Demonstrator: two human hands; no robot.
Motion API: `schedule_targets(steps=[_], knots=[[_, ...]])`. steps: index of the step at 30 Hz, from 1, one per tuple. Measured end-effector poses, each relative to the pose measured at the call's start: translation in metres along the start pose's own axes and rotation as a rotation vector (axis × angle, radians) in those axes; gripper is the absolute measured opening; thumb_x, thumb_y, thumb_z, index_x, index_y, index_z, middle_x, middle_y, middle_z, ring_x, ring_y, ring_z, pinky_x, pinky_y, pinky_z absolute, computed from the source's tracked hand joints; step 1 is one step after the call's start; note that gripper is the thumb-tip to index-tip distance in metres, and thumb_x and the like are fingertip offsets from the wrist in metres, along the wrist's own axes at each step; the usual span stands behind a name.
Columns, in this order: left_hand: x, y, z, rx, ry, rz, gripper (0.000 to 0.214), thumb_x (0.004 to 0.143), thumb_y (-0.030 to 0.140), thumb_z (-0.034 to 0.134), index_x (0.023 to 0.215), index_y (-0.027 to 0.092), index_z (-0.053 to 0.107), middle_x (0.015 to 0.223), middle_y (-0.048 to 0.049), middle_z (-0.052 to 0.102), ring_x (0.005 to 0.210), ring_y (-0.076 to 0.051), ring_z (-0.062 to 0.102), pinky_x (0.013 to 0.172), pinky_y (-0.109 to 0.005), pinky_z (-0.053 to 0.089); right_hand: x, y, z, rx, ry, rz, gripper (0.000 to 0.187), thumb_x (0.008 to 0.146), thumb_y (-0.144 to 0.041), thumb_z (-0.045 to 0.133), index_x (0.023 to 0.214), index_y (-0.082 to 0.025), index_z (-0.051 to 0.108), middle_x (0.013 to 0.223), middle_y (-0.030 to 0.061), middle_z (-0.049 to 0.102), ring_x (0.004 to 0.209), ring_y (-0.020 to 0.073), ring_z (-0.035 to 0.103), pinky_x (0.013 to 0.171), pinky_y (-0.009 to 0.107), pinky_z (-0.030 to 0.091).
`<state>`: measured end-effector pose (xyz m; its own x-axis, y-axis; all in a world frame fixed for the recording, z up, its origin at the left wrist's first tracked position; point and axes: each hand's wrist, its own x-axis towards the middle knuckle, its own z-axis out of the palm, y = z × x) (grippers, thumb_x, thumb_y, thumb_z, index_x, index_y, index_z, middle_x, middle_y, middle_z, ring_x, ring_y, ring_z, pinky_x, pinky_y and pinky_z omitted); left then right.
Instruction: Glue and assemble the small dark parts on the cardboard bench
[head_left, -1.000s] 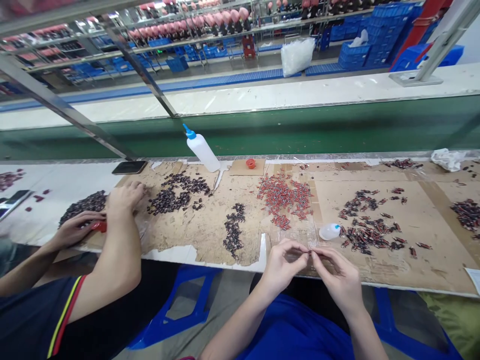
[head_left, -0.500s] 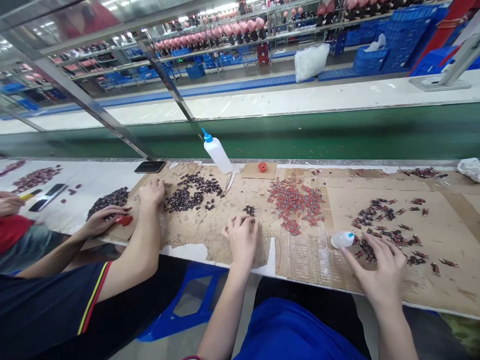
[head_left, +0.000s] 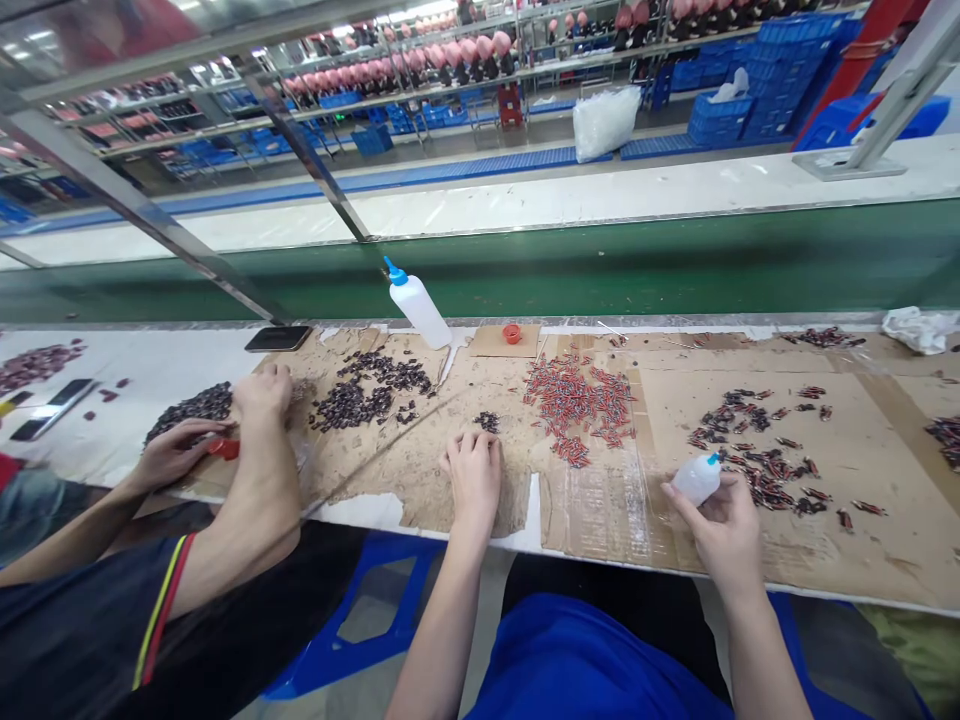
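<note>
Two blue-tipped bottles showed: one large bottle (head_left: 421, 312) at the wearer's eleven o'clock; one small bottle (head_left: 696, 481) at one o'clock, whitish, translucent, tilted, pinched between thumb and fingers of the right hand (head_left: 726, 522); the left hand's (head_left: 474, 474) fingers lay close together beside one dark-piece cluster (head_left: 487, 421); whether they gripped anything, I couldn't tell.

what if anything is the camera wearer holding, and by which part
The right hand holds the small white bottle by its body, blue tip free. Whether the left hand grips any dark pieces cannot be told.
</note>
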<state>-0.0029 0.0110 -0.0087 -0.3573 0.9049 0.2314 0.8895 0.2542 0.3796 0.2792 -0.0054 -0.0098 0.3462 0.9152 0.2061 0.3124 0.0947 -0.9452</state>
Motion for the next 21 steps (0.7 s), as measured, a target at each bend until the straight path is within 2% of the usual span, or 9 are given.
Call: schedule_targets(steps=[2, 5, 9, 12, 14, 16, 21], knots=[[0.002, -0.001, -0.001, -0.007, -0.006, 0.036, 0.015, 0.089, 0.018, 0.052, 0.081, 0.02, 0.065, 0.098, -0.0104, 0.068, 0.104, -0.031, 0.051, 0.084, -0.045, 0.038, -0.001, -0.004, -0.001, 0.055, 0.045, 0.055, 0.047, 0.052, -0.051, 0.083, 0.073, -0.021, 0.054, 0.068, 0.0028, 0.07, 0.06, 0.0202, 0.065, 0.057, 0.032, 0.051], [-0.001, 0.007, -0.001, -0.093, -0.039, 0.118, 0.014, 0.09, 0.016, 0.051, 0.084, 0.02, 0.063, 0.097, -0.0093, 0.068, 0.101, -0.029, 0.053, 0.081, -0.041, 0.039, -0.002, -0.007, -0.002, 0.14, 0.11, 0.099, 0.046, 0.048, -0.049, 0.085, 0.074, -0.019, 0.062, 0.068, 0.0028, 0.069, 0.057, 0.0169, 0.061, 0.053, 0.029, 0.048], [-0.024, 0.033, 0.007, -0.312, -0.157, 0.357, 0.008, 0.09, 0.016, 0.055, 0.09, 0.021, 0.061, 0.093, -0.0036, 0.071, 0.094, -0.022, 0.059, 0.082, -0.036, 0.039, -0.001, -0.005, 0.001, 0.356, 0.164, 0.218, 0.043, 0.048, -0.043, 0.086, 0.075, -0.016, 0.067, 0.074, 0.0047, 0.07, 0.06, 0.017, 0.062, 0.054, 0.028, 0.048], [-0.046, 0.055, 0.017, -0.41, -0.214, 0.505, 0.006, 0.089, 0.019, 0.059, 0.094, 0.022, 0.06, 0.092, -0.0007, 0.073, 0.092, -0.018, 0.062, 0.085, -0.036, 0.037, -0.001, -0.005, 0.005, 0.47, 0.203, 0.3, 0.04, 0.05, -0.045, 0.083, 0.071, -0.016, 0.065, 0.072, 0.0047, 0.068, 0.059, 0.0159, 0.06, 0.048, 0.025, 0.043], [-0.056, 0.063, 0.023, -0.432, -0.233, 0.567, 0.006, 0.09, 0.019, 0.059, 0.095, 0.023, 0.06, 0.092, 0.0, 0.074, 0.091, -0.017, 0.064, 0.086, -0.036, 0.036, -0.002, -0.005, 0.006, 0.433, 0.211, 0.291, 0.038, 0.058, -0.05, 0.077, 0.07, -0.016, 0.064, 0.065, 0.0032, 0.065, 0.052, 0.0131, 0.055, 0.042, 0.022, 0.037], [-0.06, 0.066, 0.027, -0.448, -0.237, 0.589, 0.009, 0.09, 0.02, 0.059, 0.098, 0.023, 0.06, 0.093, -0.0003, 0.074, 0.092, -0.018, 0.065, 0.087, -0.037, 0.036, -0.004, -0.007, 0.008, 0.308, 0.192, 0.233, 0.038, 0.065, -0.052, 0.072, 0.069, -0.016, 0.063, 0.058, 0.0009, 0.061, 0.046, 0.0111, 0.049, 0.04, 0.022, 0.034], [-0.06, 0.063, 0.029, -0.506, -0.219, 0.541, 0.014, 0.087, 0.019, 0.062, 0.1, 0.024, 0.062, 0.097, -0.0016, 0.076, 0.094, -0.018, 0.067, 0.088, -0.037, 0.037, -0.012, -0.011, 0.015, 0.05, 0.138, 0.079, 0.037, 0.069, -0.053, 0.069, 0.064, -0.018, 0.059, 0.055, 0.0003, 0.06, 0.05, 0.0139, 0.053, 0.049, 0.025, 0.043]])
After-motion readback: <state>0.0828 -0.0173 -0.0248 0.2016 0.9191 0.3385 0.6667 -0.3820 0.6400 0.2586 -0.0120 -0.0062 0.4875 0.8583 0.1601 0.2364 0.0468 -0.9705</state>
